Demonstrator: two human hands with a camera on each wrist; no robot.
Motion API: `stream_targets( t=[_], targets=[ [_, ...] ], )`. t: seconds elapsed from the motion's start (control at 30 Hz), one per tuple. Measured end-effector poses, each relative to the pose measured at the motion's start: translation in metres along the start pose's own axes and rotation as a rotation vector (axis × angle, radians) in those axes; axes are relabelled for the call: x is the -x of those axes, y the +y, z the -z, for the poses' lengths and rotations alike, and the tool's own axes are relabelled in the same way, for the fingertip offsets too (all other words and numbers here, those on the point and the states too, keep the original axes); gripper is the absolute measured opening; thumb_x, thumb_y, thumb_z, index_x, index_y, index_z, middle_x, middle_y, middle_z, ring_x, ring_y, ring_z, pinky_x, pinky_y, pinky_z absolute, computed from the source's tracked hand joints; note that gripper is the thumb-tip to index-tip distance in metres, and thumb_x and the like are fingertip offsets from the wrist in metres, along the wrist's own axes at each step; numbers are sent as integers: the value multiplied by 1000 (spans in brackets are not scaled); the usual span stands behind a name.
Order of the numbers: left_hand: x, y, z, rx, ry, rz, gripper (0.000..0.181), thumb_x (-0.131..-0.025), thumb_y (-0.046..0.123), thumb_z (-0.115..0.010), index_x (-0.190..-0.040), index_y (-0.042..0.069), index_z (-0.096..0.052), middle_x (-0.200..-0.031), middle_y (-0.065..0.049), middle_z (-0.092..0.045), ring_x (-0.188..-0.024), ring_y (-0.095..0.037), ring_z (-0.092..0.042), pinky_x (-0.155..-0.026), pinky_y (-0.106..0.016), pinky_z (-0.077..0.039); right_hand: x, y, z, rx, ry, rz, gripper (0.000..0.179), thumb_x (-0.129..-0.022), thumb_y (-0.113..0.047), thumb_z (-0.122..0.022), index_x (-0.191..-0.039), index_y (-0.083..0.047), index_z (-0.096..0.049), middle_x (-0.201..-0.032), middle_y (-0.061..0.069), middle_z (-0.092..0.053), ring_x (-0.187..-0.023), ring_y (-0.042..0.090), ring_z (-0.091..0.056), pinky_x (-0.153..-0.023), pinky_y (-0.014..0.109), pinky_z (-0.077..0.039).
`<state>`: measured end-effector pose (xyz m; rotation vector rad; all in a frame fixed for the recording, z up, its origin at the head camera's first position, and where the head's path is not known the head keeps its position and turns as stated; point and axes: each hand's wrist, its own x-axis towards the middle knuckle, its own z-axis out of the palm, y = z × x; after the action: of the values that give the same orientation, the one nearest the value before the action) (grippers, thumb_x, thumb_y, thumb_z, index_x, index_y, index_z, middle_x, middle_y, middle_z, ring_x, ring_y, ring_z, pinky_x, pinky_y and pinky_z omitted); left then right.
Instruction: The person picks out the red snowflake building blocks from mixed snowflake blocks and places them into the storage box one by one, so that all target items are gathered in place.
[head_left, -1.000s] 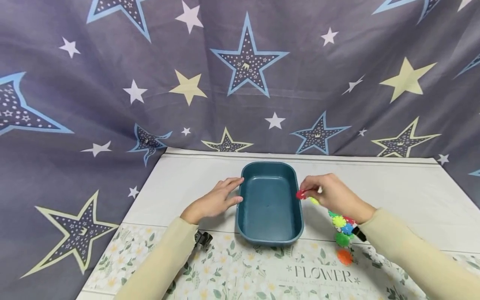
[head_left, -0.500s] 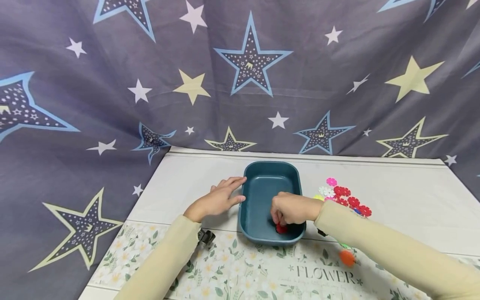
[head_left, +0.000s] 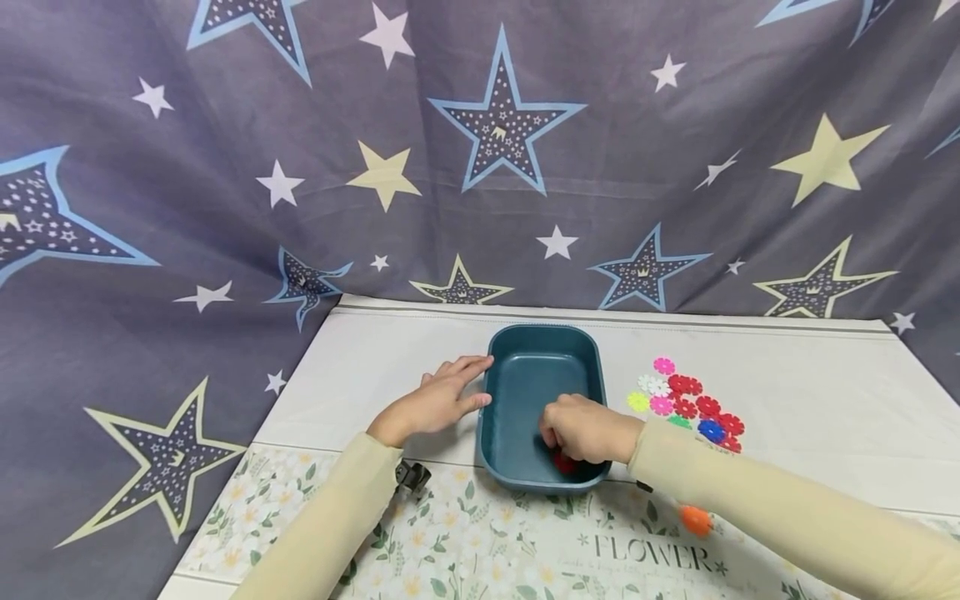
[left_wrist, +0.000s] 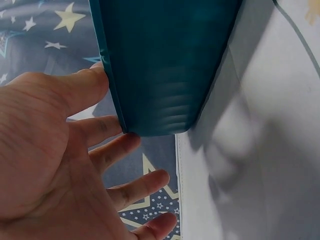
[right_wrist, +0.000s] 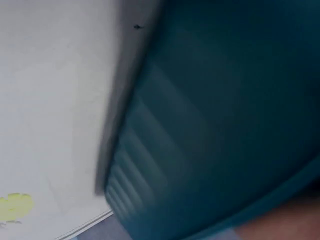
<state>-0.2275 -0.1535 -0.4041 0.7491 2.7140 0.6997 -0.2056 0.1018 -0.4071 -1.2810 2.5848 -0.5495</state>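
Observation:
A dark teal rectangular bin stands on the table in the head view. Its left side is touched by my left hand, whose thumb and fingers are extended; in the left wrist view the thumb and fingertips meet the bin's rim. My right hand is down inside the bin, fingers curled downward. Under it shows a blurred red flower-shaped plastic disc. The fingertips are hidden, so whether they pinch it is unclear. In the right wrist view, the bin wall covers most of that hand.
Several flower-shaped discs lie right of the bin: pink, white, yellow, red and blue. An orange disc lies nearer on the floral mat. A starry curtain hangs behind.
My right hand has carried a red disc from the bin's right rim down into its near right part. Over the last half second it shifts only slightly. The left hand stays at the bin's left side.

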Motion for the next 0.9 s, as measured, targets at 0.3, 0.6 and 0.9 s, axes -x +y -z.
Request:
stream_targets(
  t=[0.3,0.6,0.9],
  targets=[
    [1,0,-1,-3,1,0,62,-98,37,-51,-151,17,-27,-152,-2,-26,-138,-36,-20,-98,-71,-13,39,20,35,-38,274,12,22,-73,14,-72,-84,-5,-69,-81,2,-68,-74,11,-65,-67,28,-53],
    [1,-3,-2,-11,22,-12,61,-98,34,-52,-151,16,-28,-152,-3,-26,-137,-38,-22,-97,-71,-14,109,76,61,24,433,-249,18,-76,5,-75,-89,-7,-71,-85,1,-68,-74,14,-64,-67,37,-54],
    [-1,-3,-2,-6,12,-4,61,-98,38,-51,-151,18,-27,-153,-2,-25,-137,-40,-19,-98,-71,-13,146,127,44,-56,234,-547,26,-81,-8,-74,-103,4,-68,-85,7,-63,-70,18,-55,-62,35,-47]
  ],
)
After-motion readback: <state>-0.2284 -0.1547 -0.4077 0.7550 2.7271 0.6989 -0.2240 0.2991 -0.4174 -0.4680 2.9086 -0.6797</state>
